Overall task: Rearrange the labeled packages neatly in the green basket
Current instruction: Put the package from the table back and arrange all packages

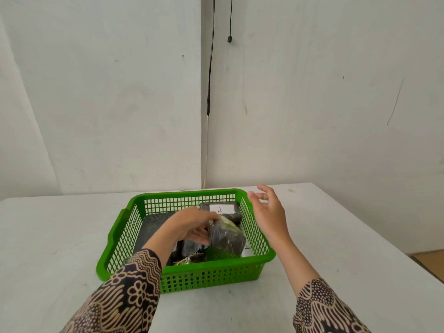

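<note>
Inside the basket (121,233), the left hand (192,224) has its fingers clamped on a soft, light-looking black package (227,237), best held by its sides, while the right hand (268,207) hovers open.

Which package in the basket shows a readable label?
The black package at the far right corner of the green basket: its white label faces up and reads A. The package in the left hand shows none.

Packages (227,239) in basket (209,275) on table (60,236)
</note>
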`<state>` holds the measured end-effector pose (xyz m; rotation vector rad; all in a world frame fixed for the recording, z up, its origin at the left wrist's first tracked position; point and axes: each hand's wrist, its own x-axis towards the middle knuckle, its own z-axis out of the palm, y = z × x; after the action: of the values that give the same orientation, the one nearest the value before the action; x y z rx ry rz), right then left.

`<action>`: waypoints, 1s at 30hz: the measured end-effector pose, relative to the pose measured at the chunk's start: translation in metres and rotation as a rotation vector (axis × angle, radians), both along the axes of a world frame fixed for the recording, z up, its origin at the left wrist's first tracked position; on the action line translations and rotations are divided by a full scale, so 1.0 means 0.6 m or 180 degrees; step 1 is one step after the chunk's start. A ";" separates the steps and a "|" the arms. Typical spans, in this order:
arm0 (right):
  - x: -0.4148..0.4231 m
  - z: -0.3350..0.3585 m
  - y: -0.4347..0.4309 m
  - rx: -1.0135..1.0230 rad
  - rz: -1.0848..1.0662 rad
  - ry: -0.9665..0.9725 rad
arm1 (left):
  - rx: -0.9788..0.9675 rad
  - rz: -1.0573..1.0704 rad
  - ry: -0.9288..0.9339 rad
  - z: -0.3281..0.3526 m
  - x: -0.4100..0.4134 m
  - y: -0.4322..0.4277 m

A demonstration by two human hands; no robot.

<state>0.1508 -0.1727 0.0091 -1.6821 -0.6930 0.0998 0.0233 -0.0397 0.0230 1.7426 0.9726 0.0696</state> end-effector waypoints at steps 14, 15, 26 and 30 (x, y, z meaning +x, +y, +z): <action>-0.002 -0.026 -0.001 -0.0221 -0.0057 -0.0198 | 0.0607 -0.0527 0.0455 -0.034 0.026 -0.007; -0.002 -0.027 -0.001 -0.0227 -0.0060 -0.0203 | 0.0689 -0.0573 0.0492 -0.035 0.027 -0.007; 0.005 -0.036 0.006 -0.0287 -0.0054 -0.0330 | 0.1460 -0.0780 0.0875 -0.051 0.020 -0.001; 0.009 -0.037 0.006 -0.0388 -0.0105 -0.0360 | 0.1395 -0.0726 0.0364 -0.052 0.001 0.012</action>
<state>0.1561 -0.1694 -0.0132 -1.8261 -0.7560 0.0237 0.0238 -0.0323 -0.0085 2.2725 0.8773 0.0376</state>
